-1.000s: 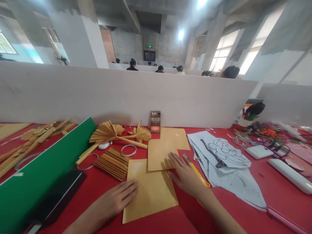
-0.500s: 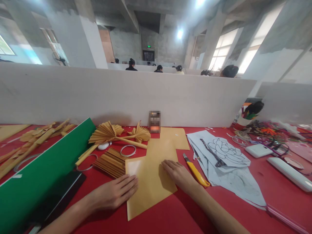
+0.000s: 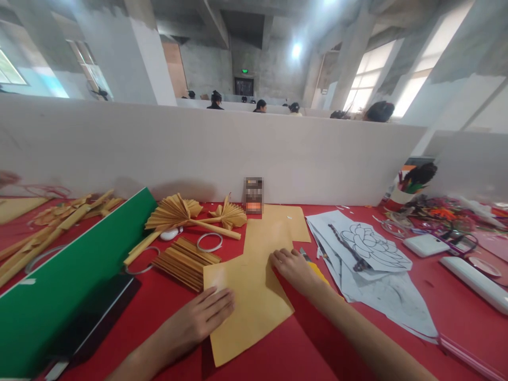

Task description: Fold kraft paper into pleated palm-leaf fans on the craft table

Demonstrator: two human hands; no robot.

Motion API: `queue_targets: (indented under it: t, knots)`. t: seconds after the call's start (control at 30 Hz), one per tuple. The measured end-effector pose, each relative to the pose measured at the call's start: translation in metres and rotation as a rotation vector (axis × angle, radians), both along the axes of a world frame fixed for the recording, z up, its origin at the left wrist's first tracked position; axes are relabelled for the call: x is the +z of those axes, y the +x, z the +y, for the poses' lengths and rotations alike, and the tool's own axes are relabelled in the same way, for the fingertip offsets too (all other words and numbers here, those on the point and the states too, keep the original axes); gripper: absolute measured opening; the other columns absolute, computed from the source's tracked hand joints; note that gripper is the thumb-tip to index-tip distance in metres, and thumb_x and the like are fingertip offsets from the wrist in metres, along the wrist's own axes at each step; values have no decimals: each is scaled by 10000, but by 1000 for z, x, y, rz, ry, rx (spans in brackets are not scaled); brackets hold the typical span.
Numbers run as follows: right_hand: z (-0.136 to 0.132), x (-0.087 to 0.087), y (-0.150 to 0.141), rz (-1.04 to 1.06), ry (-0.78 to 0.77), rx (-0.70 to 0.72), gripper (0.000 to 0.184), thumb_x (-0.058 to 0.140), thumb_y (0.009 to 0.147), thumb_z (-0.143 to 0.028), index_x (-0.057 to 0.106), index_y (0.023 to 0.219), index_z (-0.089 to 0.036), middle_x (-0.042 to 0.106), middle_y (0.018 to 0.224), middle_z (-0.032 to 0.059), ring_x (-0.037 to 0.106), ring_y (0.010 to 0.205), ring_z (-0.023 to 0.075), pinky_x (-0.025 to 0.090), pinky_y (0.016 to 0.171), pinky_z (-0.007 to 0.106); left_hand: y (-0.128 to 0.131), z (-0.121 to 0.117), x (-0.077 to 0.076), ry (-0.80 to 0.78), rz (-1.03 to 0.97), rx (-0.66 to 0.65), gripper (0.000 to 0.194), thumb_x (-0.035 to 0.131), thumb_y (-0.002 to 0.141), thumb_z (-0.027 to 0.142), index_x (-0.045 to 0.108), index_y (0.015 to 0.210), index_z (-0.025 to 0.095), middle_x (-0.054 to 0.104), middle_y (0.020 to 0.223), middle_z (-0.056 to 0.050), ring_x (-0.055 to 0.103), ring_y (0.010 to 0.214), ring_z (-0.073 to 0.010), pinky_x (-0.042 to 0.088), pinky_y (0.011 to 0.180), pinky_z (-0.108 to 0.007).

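Crowding the left of the red tabletop (image 3: 286, 354), a long green board (image 3: 87, 270) slants away from the viewer, with a flat black object (image 3: 99, 307) beside it. Between board and centre lie two tan paper fans (image 3: 172, 211), a pleated paper piece (image 3: 184, 262) and a thin pale ring (image 3: 209, 251). On the right, a yellow-handled cutter (image 3: 319, 272) sits just beside the right hand (image 3: 291, 267), which partly hides it; next to it are loose drawing sheets (image 3: 375, 248), the top one showing a large outlined flower. Another person's hand (image 3: 8, 178) is blurred at the far left.

At centre front lies a smooth, tan paper sheet (image 3: 250, 317), slightly glossy at its upper left corner, straight-edged and set askew. Farther back it meets more tan paper of the same colour, so the join is hard to see. The left hand (image 3: 212, 312) rests palm down on its left edge, fingers extended and close together, gripping nothing. The right hand lies over its right edge, fingers loosely bent; whether it pinches the paper cannot be told.

Bare red surface borders the sheet's near edge and lower right side. At the back, a white partition (image 3: 119, 143) closes off the tabletop.
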State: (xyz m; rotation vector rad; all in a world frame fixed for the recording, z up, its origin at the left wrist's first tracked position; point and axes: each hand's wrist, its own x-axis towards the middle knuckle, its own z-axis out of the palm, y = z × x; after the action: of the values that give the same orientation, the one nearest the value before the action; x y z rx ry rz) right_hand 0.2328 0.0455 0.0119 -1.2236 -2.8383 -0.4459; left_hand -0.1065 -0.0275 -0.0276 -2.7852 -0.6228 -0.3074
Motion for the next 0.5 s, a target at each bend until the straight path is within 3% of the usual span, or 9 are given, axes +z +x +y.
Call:
queue_targets:
  t: [0.1, 0.2, 0.3, 0.4, 0.5]
  knots:
    - [1, 3, 3, 79, -12, 3, 164, 518, 1041, -129, 613, 1160, -190, 724, 1127, 100, 677, 1056, 252, 532, 841, 369, -6, -8, 0, -24, -27, -56, 526, 396, 1039, 59, 477, 1543, 187, 578, 1542, -71, 387, 1523, -199, 203, 1301, -413]
    - [-9, 9, 6, 273, -83, 20, 269, 515, 1069, -236, 584, 1327, -209, 684, 1339, 117, 630, 1245, 254, 505, 1015, 418, -9, -22, -12, -69, -82, -78, 504, 361, 1061, 107, 490, 1532, 230, 564, 1557, -50, 363, 1536, -206, 175, 1301, -459]
    - [-33, 18, 9, 470, -223, -14, 346, 454, 1091, -252, 558, 1420, -227, 653, 1416, 108, 613, 1292, 247, 487, 1084, 432, -8, -41, -27, -109, -144, 10, 539, 363, 1042, 134, 477, 1541, 302, 585, 1538, -31, 405, 1514, -204, 197, 1289, -478]
    - [-69, 29, 12, 638, -406, -31, 365, 437, 1092, -287, 590, 1422, -245, 657, 1410, 109, 627, 1283, 244, 505, 1080, 402, -2, -62, -35, -9, -160, 182, 623, 358, 987, 70, 472, 1556, 295, 584, 1540, -21, 417, 1503, -193, 155, 1298, -438]
    - [-107, 31, 13, 568, -599, 52, 531, 589, 1027, -455, 508, 1526, -292, 599, 1495, 108, 572, 1365, 293, 466, 1141, 441, 5, -80, -31, 104, -156, 234, 608, 377, 983, 115, 469, 1570, 246, 565, 1556, -20, 434, 1486, -209, 191, 1292, -386]
